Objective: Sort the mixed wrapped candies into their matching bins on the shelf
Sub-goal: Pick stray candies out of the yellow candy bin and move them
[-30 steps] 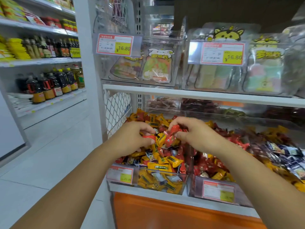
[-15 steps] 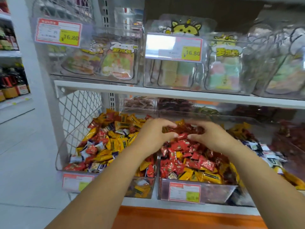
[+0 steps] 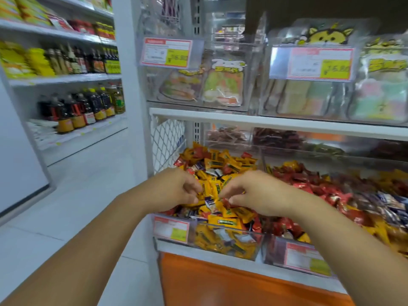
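Note:
The left clear bin (image 3: 256, 244) holds mostly yellow wrapped candies (image 3: 223, 221) mixed with red and blue-white ones. Both hands are over its middle. My left hand (image 3: 174, 188) has its fingers curled into the yellow pile; whether it grips a candy is hidden. My right hand (image 3: 254, 193) pinches a red candy (image 3: 225, 203) between thumb and fingertips. A blue-white candy (image 3: 209, 202) lies between the hands. The neighbouring bin (image 3: 276, 250) to the right holds mostly red candies (image 3: 309, 184). Further right lie blue-white candies (image 3: 386, 202) among yellow ones.
A white shelf board (image 3: 265, 122) runs just above the bins, carrying clear boxes of bagged sweets with price tags (image 3: 166, 53). A wire mesh side panel (image 3: 167, 140) closes the left end. An aisle with bottle shelves (image 3: 84, 107) opens to the left.
Both hands have moved left from the red-candy bin back over the mixed yellow bin, and the view has swung left with them.

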Available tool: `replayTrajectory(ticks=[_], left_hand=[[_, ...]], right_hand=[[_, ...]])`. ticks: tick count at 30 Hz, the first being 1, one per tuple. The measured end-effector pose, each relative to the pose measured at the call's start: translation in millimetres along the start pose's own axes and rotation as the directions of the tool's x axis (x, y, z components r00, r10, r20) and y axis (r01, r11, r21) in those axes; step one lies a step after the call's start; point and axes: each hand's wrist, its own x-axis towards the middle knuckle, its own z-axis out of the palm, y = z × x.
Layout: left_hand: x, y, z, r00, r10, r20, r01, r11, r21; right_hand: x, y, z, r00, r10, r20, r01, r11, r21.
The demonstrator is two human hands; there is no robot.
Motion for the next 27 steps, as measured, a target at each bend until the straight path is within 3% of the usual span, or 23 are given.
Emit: replayTrajectory(ticks=[7,12,19,22,27], left_hand=[[-7.2,-18.0,14.1,1.0,-0.001,0.018,0.001,0.999,-0.044],[3.0,-20.7,26.8,0.999,0.04,0.027,-0.039,0.998,-0.046],[18.2,-13.8,37.6,0.987,0.024,0.16,-0.027,1.0,0.014],[23.5,-7.4,40.8,0.981,0.007,0.192,-0.023,0.996,0.082],[24.9,-2.2,45.1,0.983,-0.021,0.181,0.01,0.998,0.061]], right_hand=[[46.2,6.4,46.8,0.978,0.207,0.028,-0.195,0.952,-0.235],[38.2,9.3,16.7,0.982,0.189,0.028,-0.186,0.98,-0.075],[35.6,2.9,-2.2,0.909,0.283,0.306,-0.165,0.919,-0.358],[44.8,2.2,11.0,0.893,0.294,0.339,-0.119,0.884,-0.453],[49.7,10.0,20.3,0.923,0.256,0.286,-0.126,0.905,-0.405]])
